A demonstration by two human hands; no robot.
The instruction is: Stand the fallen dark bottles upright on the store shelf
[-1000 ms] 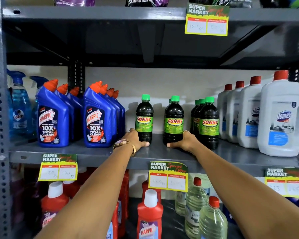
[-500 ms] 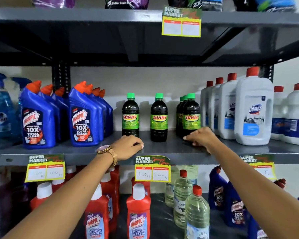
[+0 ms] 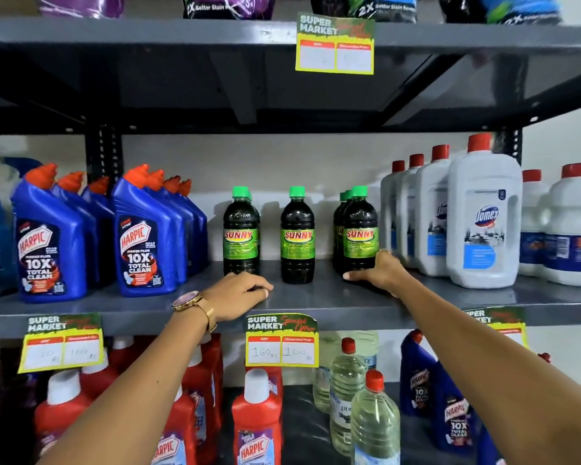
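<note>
Dark Sunny bottles with green caps stand upright on the grey middle shelf (image 3: 316,297). The left bottle (image 3: 240,234) has another right behind it, the middle bottle (image 3: 297,236) stands alone, and the right bottle (image 3: 359,233) fronts a short row. My left hand (image 3: 239,292) rests on the shelf just in front of the left bottle, fingers curled, holding nothing. My right hand (image 3: 379,271) is at the base of the right bottle, with the thumb across its front and the fingers up its right side.
Blue Harpic bottles (image 3: 141,236) crowd the shelf to the left and white Domex jugs (image 3: 483,219) to the right. Red Harpic bottles (image 3: 255,427) and clear bottles (image 3: 373,421) fill the shelf below. Price tags (image 3: 282,340) hang on the shelf edges.
My right hand has moved from the middle bottle's base to the right bottle's base. My left hand has drawn back from the left bottle to the shelf front. All the bottles stayed upright.
</note>
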